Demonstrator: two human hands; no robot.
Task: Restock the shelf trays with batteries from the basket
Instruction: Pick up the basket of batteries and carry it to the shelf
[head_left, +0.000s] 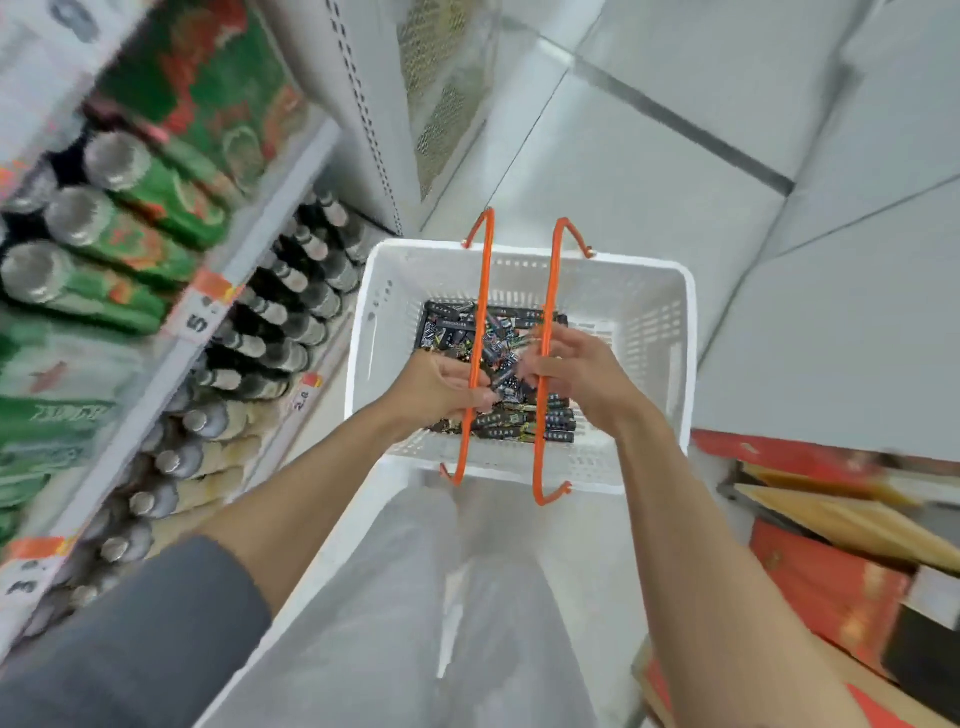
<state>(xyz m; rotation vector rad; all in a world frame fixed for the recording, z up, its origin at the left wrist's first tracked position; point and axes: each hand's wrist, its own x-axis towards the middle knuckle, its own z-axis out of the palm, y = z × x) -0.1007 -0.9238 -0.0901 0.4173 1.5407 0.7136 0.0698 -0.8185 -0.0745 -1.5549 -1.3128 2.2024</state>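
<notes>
One white basket (649, 322) with two raised orange handles (483, 332) holds a heap of batteries (506, 353), too jumbled to count. Two hands reach inside: the left hand (441, 387) curls around several batteries, while the right hand (576, 374) has blurred fingers, so I cannot tell its grasp.

Left hand (441, 387) fingers curled; right hand (582, 374) fingers blurred.

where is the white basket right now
Centre of the head view: the white basket sits just right of the bottle shelf and left of the red cartons, left hand and right hand over its batteries.
</notes>
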